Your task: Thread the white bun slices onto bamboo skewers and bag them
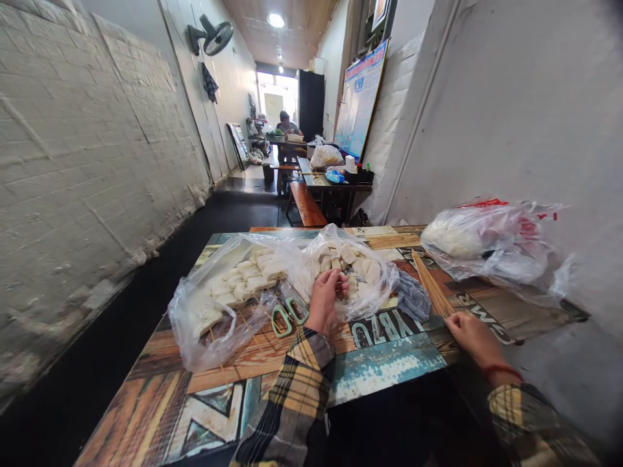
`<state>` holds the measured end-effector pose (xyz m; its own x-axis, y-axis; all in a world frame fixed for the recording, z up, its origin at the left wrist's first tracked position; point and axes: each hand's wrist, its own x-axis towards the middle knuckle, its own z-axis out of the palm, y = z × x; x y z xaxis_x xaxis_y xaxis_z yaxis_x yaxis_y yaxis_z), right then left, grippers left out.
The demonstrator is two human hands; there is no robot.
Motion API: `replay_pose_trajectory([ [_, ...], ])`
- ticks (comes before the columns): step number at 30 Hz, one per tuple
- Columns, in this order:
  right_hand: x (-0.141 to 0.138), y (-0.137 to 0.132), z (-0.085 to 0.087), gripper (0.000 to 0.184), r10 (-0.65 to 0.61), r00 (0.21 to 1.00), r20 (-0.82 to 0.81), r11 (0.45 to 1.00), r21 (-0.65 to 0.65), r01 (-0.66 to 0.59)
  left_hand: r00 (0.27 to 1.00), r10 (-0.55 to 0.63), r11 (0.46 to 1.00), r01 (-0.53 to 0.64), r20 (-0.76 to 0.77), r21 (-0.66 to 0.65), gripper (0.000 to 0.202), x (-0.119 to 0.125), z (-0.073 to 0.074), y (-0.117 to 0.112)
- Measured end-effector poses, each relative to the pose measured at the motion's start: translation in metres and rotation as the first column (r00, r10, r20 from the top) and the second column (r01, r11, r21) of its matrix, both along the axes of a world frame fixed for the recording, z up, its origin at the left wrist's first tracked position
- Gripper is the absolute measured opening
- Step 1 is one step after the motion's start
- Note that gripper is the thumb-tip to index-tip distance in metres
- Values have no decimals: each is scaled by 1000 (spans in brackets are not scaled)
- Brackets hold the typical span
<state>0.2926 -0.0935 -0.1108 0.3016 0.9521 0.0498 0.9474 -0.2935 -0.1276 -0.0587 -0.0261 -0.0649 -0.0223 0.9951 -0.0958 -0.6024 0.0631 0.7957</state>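
Observation:
My left hand [325, 299] is curled at the mouth of a clear plastic bag [374, 292] full of pale tofu-like pieces [341, 256], its fingers closed around one piece. My right hand [474, 336] rests on the table at the near end of a bundle of thin bamboo skewers [431, 288], fingertips pinched on them. A second clear bag [204, 324] on the left holds several pale pieces threaded on skewers [243, 279]. Green-handled scissors [289, 314] lie between that bag and my left hand.
The patterned wooden table [384, 366] runs along a white wall. A grey cloth [413, 297] lies beside the skewers. Another filled plastic bag [487, 240] sits at the right. Farther back stand a bench [306, 204], more tables and a seated person [287, 124].

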Motion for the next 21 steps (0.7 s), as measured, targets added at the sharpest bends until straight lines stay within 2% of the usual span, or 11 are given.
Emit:
replay_pose_trajectory([
  [8,0,-6,12,25,17,999,41,998,-57,-15,1000,-10,1000,11,22,-10,33,1,1,0],
  [17,-4,-12,13,24,-99,992,83,982,-153,111,998,-54,998,54,40,-7,30,0,1,1],
  [21,-5,-11,13,25,-96,992,83,979,-170,109,997,-59,998,59,50,2,31,1,0,0],
])
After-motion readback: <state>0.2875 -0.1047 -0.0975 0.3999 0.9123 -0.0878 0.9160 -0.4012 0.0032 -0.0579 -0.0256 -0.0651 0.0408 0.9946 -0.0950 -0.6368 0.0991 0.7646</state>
